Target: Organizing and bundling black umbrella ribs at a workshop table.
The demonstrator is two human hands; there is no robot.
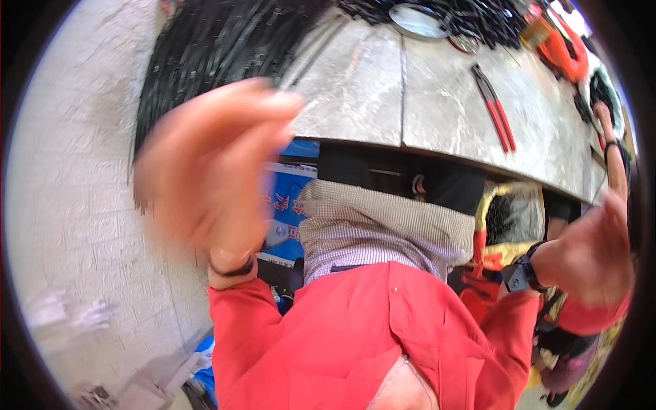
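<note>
My left hand (212,164) is raised close to the view, in front of the table's left part, and smeared by motion. Its fingers blur together, so I cannot make out whether anything is between them. Far to the right, my right hand (591,256) is also lifted and blurred, with its finger positions unclear. Behind the left hand, a thick bundle of long thin black strips (225,48) hangs over the table edge. A pair of red-handled pliers or cutters (495,113) lies on the grey tabletop (355,89), apart from both hands.
A tangled black heap (471,17) and a round dish (418,20) sit at the back. An orange-red object (564,51) is at the far right, near another person's arm (616,164). Below stand a yellow-rimmed sack (533,205) with black pieces and a blue box (290,188).
</note>
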